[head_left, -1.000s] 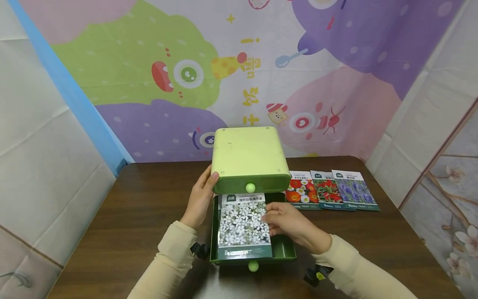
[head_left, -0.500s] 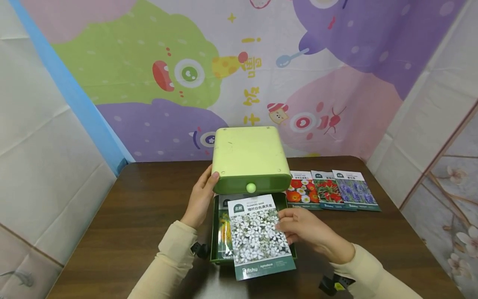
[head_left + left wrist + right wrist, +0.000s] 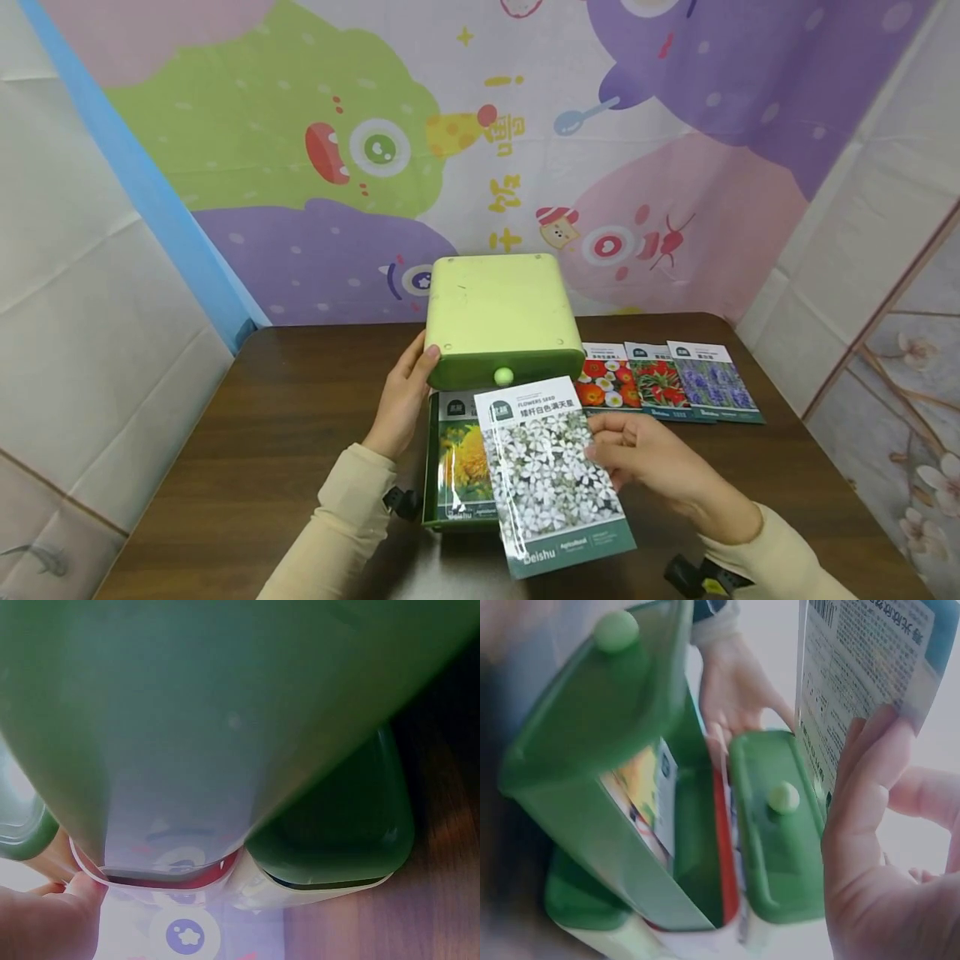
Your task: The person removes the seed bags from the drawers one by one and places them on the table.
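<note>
The packet (image 3: 553, 477) is pinched in the right grip (image 3: 656, 464) before the box (image 3: 501, 307); the box's left side is held by the left grip (image 3: 399, 398).

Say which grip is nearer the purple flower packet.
Right. The right grip is in front and left of the purple flower packet; the left grip is farther left, holding the green box.
</note>
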The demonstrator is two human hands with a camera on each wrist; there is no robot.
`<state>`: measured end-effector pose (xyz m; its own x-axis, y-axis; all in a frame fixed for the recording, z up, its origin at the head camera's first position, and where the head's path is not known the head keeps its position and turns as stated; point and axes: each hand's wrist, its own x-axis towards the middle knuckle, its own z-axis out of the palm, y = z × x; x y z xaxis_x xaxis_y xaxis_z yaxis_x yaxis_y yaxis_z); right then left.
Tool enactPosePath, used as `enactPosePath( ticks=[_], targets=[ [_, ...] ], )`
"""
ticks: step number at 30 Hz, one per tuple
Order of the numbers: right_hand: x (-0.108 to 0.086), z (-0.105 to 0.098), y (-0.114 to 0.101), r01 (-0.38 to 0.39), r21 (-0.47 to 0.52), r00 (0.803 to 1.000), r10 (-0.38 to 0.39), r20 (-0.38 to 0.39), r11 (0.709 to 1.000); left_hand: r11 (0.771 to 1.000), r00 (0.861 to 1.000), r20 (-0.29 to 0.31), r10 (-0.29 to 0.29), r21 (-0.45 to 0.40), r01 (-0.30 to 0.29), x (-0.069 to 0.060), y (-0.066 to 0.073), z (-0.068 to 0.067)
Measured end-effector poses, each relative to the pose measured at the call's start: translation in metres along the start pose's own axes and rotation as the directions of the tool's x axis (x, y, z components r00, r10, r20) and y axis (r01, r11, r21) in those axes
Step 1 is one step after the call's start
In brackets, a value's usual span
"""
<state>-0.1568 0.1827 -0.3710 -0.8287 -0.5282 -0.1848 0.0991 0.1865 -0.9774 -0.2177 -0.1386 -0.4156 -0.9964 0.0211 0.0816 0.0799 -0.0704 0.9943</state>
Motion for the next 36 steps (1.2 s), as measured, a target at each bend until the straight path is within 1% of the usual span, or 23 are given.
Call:
enactPosePath(
  ticks=[4, 9, 11, 14, 18, 19, 21, 24, 30, 34, 36],
  targets=[
    [-0.008, -0.011, -0.005, 0.028, -0.018, 0.997, -0.029, -0.073, 0.999, 1.000, 1.000, 0.015, 0.008, 0.010, -0.008, 0.000, -0.001, -0.001],
    [-0.013, -0.028, -0.009, 0.110, -0.028, 0.982, -0.113, -0.149, 0.994, 1.000, 1.000, 0.025, 0.011, 0.022, -0.012, -0.001, -0.002, -0.001],
    [-0.015, -0.035, -0.010, 0.121, -0.018, 0.976, -0.122, -0.181, 0.992, 1.000, 1.000, 0.025, 0.008, 0.025, -0.008, -0.001, -0.002, -0.001],
    [-0.017, -0.049, -0.007, 0.129, 0.039, 0.969, -0.117, -0.217, 0.991, 1.000, 1.000, 0.023, 0.003, 0.025, -0.004, -0.002, -0.001, -0.001],
    [-0.017, -0.070, 0.002, 0.110, 0.102, 0.959, -0.079, -0.272, 0.989, 1.000, 1.000, 0.018, 0.001, 0.030, -0.002, -0.002, -0.002, -0.001],
    [-0.016, -0.075, 0.005, 0.097, 0.119, 0.956, -0.059, -0.287, 0.988, 1.000, 1.000, 0.017, 0.001, 0.031, -0.001, -0.002, -0.002, -0.001],
    [-0.015, -0.084, 0.009, 0.062, 0.148, 0.944, -0.010, -0.330, 0.987, 1.000, 1.000, 0.016, 0.003, 0.028, -0.004, -0.001, -0.002, -0.001],
    [-0.013, -0.095, 0.016, 0.038, 0.206, 0.932, 0.040, -0.360, 0.978, 1.000, 1.000, 0.011, 0.005, 0.025, -0.005, -0.001, -0.002, -0.001],
    [-0.006, -0.109, 0.033, 0.019, 0.256, 0.928, 0.079, -0.365, 0.966, 0.999, 1.000, -0.001, 0.001, 0.041, -0.001, -0.001, 0.000, 0.001],
    [0.001, -0.113, 0.046, -0.026, 0.265, 0.922, 0.125, -0.366, 0.964, 0.999, 1.000, -0.004, -0.003, 0.038, 0.003, -0.001, 0.000, 0.001],
    [0.004, -0.114, 0.053, -0.059, 0.247, 0.918, 0.149, -0.367, 0.967, 0.999, 1.000, -0.003, -0.002, 0.033, 0.002, -0.001, 0.000, 0.000]
  ],
)
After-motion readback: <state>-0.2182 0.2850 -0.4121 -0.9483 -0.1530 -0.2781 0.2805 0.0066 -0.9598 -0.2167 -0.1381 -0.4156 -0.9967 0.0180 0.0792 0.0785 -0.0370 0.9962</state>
